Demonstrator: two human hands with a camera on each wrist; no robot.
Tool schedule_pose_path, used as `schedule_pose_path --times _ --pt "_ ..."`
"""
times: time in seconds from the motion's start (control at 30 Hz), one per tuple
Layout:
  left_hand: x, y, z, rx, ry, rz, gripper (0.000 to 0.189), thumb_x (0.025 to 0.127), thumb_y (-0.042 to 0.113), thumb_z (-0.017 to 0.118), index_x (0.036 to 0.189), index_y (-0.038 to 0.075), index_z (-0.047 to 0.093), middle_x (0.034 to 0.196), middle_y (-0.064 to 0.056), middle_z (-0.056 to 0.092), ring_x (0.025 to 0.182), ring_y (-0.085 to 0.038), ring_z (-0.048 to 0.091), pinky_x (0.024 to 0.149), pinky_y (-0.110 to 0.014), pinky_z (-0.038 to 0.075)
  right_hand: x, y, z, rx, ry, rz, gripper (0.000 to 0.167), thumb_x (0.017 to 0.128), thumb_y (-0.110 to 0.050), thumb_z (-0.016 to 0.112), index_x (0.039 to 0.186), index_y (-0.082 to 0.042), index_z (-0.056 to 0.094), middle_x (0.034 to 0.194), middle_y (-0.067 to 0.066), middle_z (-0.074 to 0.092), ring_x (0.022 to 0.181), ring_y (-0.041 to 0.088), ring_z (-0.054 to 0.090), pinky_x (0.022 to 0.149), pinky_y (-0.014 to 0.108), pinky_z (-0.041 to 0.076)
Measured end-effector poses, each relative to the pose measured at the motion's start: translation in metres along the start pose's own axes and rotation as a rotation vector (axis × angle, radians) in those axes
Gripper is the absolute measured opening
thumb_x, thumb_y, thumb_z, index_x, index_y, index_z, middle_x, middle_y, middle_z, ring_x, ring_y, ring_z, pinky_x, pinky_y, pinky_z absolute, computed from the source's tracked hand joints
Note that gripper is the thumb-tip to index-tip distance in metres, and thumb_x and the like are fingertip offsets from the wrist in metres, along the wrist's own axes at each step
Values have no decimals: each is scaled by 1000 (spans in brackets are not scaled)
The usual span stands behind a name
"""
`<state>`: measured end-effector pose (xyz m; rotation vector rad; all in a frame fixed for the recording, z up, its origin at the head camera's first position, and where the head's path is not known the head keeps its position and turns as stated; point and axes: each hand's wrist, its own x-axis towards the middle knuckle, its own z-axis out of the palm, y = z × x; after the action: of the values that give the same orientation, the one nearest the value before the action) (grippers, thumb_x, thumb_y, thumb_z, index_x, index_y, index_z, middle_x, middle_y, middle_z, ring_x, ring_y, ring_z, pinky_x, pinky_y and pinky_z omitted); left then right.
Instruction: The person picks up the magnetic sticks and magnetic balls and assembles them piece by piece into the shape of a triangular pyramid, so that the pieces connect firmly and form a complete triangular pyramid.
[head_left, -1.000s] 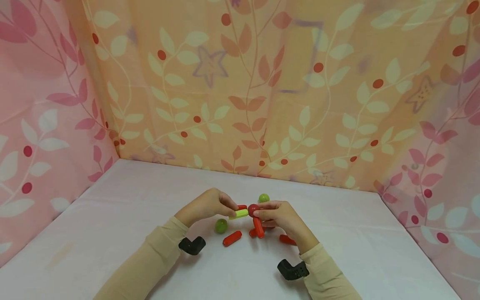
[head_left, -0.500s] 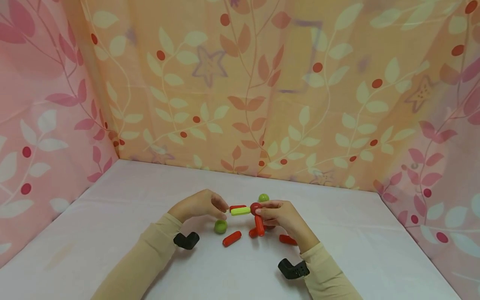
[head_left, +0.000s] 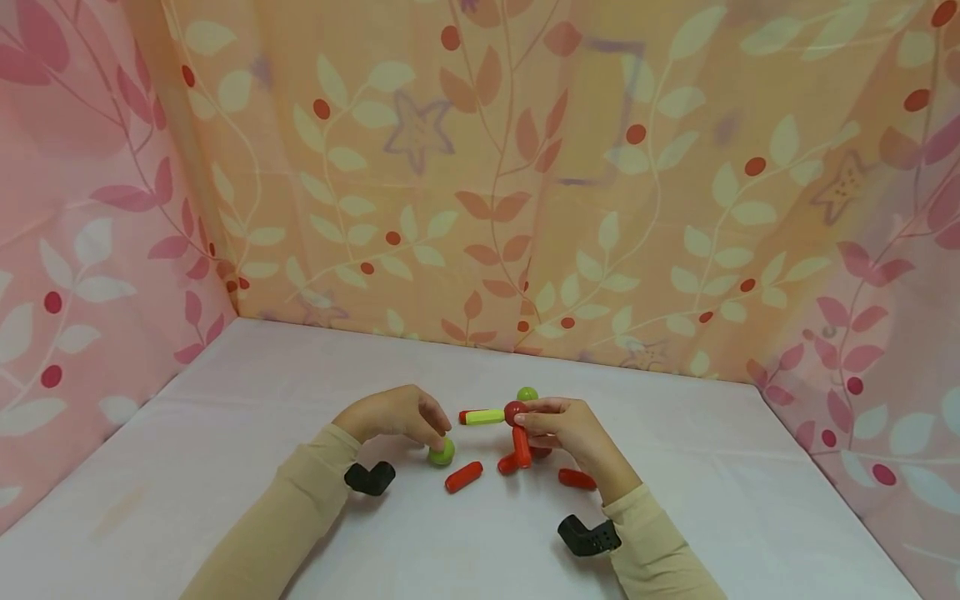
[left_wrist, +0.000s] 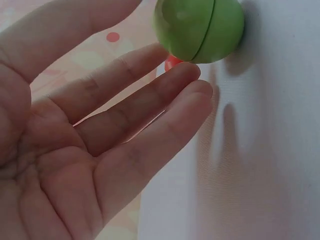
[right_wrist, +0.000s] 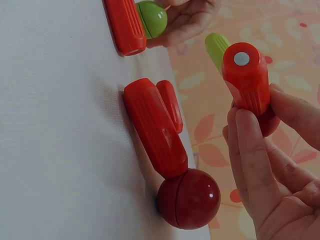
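My left hand reaches down to a green ball on the table, its thumb over the ball's near side. In the left wrist view the fingers are nearly straight beside the green ball. My right hand pinches a dark red ball above the table. A yellow-green stick points left from that ball, and a red stick hangs down from it. The right wrist view shows a silvery disc on the end of this red stick.
A red stick lies between the hands. Another red stick touches a dark red ball on the table. A red stick lies near the right wrist. At the back are a green ball and a partly covered red stick.
My left hand has let go of the yellow-green stick and moved left and down to the green ball. The stick stays on the dark red ball in my right hand, which barely moved.
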<state>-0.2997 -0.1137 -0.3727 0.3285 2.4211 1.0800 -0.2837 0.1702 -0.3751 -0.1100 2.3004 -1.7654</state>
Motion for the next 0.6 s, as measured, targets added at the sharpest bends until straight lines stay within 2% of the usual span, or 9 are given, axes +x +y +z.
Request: schedule_pose_path --times 0.13,0.37,0.6 --pt "1 -1 0 -1 -14 1 24 76 19 84 98 17 76 98 5 73 90 -14 63 83 -30 53 0 -1 0 1 8 7 38 88 -23 75 118 1 69 110 11 73 88 16 71 83 33 60" --pt "4 -2 2 -48 -8 -46 24 77 17 85 98 15 76 97 2 72 86 -16 64 80 -29 55 1 0 -2 -6 33 22 39 88 -25 75 119 -1 69 112 11 73 90 16 70 84 34 60" --pt "3 0 3 -14 -17 -50 17 77 18 84 93 17 77 93 4 72 85 -16 61 76 -27 51 2 0 -1 -13 46 29 39 89 -25 75 119 -1 69 114 12 72 91 17 70 84 34 60"
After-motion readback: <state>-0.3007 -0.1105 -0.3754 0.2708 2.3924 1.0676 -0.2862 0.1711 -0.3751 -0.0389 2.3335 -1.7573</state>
